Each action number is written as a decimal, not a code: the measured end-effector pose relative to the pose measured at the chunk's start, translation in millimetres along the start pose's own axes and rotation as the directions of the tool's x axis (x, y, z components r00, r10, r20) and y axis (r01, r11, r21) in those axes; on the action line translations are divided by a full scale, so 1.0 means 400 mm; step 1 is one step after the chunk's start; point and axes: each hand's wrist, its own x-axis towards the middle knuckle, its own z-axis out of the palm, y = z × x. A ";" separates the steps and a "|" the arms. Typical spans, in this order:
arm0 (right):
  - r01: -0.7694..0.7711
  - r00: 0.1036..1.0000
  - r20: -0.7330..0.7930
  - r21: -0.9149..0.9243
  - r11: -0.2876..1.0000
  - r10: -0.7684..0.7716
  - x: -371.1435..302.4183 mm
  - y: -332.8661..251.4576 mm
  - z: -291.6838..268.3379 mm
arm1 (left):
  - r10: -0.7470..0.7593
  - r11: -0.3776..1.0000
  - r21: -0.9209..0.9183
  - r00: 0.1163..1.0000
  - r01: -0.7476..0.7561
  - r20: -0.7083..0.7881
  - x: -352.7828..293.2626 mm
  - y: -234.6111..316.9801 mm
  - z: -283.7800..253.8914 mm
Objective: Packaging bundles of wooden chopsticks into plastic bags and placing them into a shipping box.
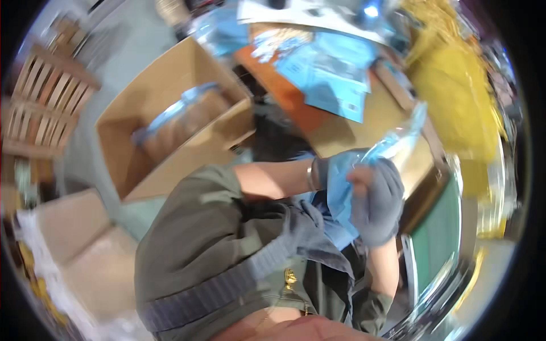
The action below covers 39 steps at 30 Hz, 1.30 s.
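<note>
Left forearm [273, 179] extended across the centre of the frame, the gloved left hand [348, 154] mostly hidden. Right forearm [383, 264] rising from the lower right; right hand [380, 202], grey-gloved, curled closed right of centre.

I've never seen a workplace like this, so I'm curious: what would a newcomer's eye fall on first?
Probably the big open cardboard box left of centre, with a brown bundle inside. The bulky yellow sack at upper right and the light-blue packets at top centre also stand out. Right of centre, the grey-gloved right hand grips light-blue plastic packaging.
</note>
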 end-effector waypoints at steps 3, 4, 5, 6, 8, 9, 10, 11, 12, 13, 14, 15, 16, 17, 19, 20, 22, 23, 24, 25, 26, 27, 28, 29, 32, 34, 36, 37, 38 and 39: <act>0.169 0.986 -0.047 0.252 0.953 -0.162 0.060 -0.058 0.017 | 0.062 0.981 -0.156 0.954 -0.112 -0.292 -0.257 0.197 0.036; 0.151 0.986 -0.108 0.236 0.960 -0.128 0.060 -0.055 0.026 | 0.257 0.965 0.044 0.904 -0.258 -0.340 -0.334 0.226 0.013; 0.142 0.980 -0.173 0.228 0.963 -0.103 0.059 -0.046 0.030 | 0.454 0.888 0.259 0.817 -0.381 -0.354 -0.419 0.251 0.000; 0.027 0.999 -0.044 0.087 0.996 -0.023 0.048 -0.018 0.005 | 0.291 0.941 0.048 0.728 -0.335 -0.621 -0.487 0.298 0.010; -0.243 0.965 -0.051 0.184 0.953 0.256 -0.022 0.046 0.010 | 0.448 0.894 0.229 0.740 -0.386 -0.501 -0.653 0.350 -0.051; -0.276 0.948 -0.089 0.243 0.930 0.305 -0.056 0.086 0.014 | 0.423 0.905 0.270 0.634 -0.328 -0.648 -0.725 0.358 -0.062; -0.347 0.911 -0.102 0.330 0.878 0.398 -0.083 0.106 0.018 | 0.405 0.914 0.318 0.520 -0.251 -0.752 -0.799 0.363 -0.081; -0.411 0.866 -0.102 0.410 0.814 0.489 -0.107 0.121 0.019 | 0.387 0.922 0.349 0.391 -0.167 -0.835 -0.862 0.360 -0.107; -0.414 0.867 -0.092 0.415 0.810 0.490 -0.125 0.140 0.018 | 0.358 0.931 0.360 0.329 -0.058 -0.874 -0.904 0.360 -0.121; -0.476 0.815 -0.098 0.447 0.757 0.570 -0.144 0.159 0.019 | 0.333 0.931 0.360 0.269 0.054 -0.904 -0.936 0.361 -0.149; -0.530 0.757 -0.102 0.483 0.698 0.645 -0.158 0.176 0.025 | 0.250 0.951 0.288 0.264 0.115 -0.932 -0.975 0.351 -0.222; -0.531 0.756 -0.097 0.487 0.693 0.647 -0.159 0.188 0.039 | 0.167 0.962 0.213 0.250 0.171 -0.954 -1.013 0.329 -0.329; -0.527 0.755 -0.117 0.477 0.703 0.645 -0.151 0.196 0.053 | 0.205 0.938 0.256 0.223 0.231 -0.953 -1.050 0.292 -0.448; -0.525 0.753 -0.134 0.467 0.711 0.644 -0.144 0.201 0.068 | 0.242 0.910 0.292 0.195 0.293 -0.950 -1.087 0.240 -0.565; -0.510 0.749 -0.131 0.513 0.691 0.650 -0.127 0.206 0.108 | 0.659 0.178 0.098 -0.044 0.979 -0.751 -1.158 0.143 -0.731; -0.572 0.718 -0.151 0.430 0.699 0.680 -0.165 0.212 0.103 | 0.756 -0.191 0.185 0.265 0.964 -0.599 -0.979 0.170 -0.704; -0.608 0.708 -0.159 0.357 0.709 0.688 -0.217 0.225 0.111 | 0.732 0.043 0.254 0.143 0.966 -0.666 -0.921 0.250 -0.661; -0.653 0.676 -0.163 0.321 0.686 0.719 -0.258 0.240 0.138 | 0.661 0.290 0.275 0.016 0.917 -0.750 -0.893 0.294 -0.645; -0.758 0.616 -0.162 0.144 0.636 0.771 -0.294 0.253 0.157 | 0.725 0.561 0.625 0.041 0.542 -0.687 -0.820 0.321 -0.607; -0.772 0.588 -0.225 0.133 0.622 0.777 -0.373 0.313 0.221 | 0.919 0.317 0.867 0.100 0.384 -0.380 -0.763 0.354 -0.560; -0.797 0.560 -0.317 0.047 0.603 0.765 -0.459 0.357 0.288 | 0.919 0.337 0.900 0.111 0.277 -0.379 -0.634 0.387 -0.442; -0.894 0.404 -0.244 0.100 0.438 0.881 -0.479 0.365 0.325 | 0.935 0.313 0.923 0.097 0.224 -0.341 -0.550 0.406 -0.356; -0.687 0.727 -0.259 -0.237 0.687 0.636 -0.517 0.400 0.362 | 0.955 0.237 0.966 0.158 0.108 -0.252 -0.483 0.414 -0.281; -0.623 0.782 -0.312 -0.351 0.700 0.540 -0.483 0.386 0.377 | 0.964 0.168 0.986 0.211 -0.021 -0.160 -0.409 0.401 -0.240; -0.736 0.677 -0.362 -0.338 0.586 0.641 -0.476 0.356 0.358 | 0.872 0.148 0.963 0.490 -0.226 -0.019 -0.131 0.282 -0.223; -0.714 0.693 -0.363 -0.224 0.664 0.623 -0.463 0.368 0.359 | 0.702 0.132 0.972 0.711 -0.194 0.047 0.019 0.191 -0.227; -0.680 0.713 -0.443 -0.247 0.690 0.544 -0.492 0.366 0.370 | 0.526 -0.154 0.979 0.828 -0.132 0.194 0.175 0.076 -0.231; -0.676 0.714 -0.417 -0.198 0.710 0.563 -0.495 0.369 0.374 | 0.445 -0.342 0.925 0.838 -0.167 0.316 0.251 0.040 -0.252; -0.708 0.685 -0.474 -0.251 0.661 0.553 -0.504 0.360 0.392 | 0.385 -0.372 0.921 0.884 -0.113 0.264 0.308 0.003 -0.264; -0.701 0.691 -0.462 -0.237 0.673 0.556 -0.496 0.353 0.389 | 0.345 -0.378 0.910 0.886 -0.172 0.310 0.348 -0.018 -0.304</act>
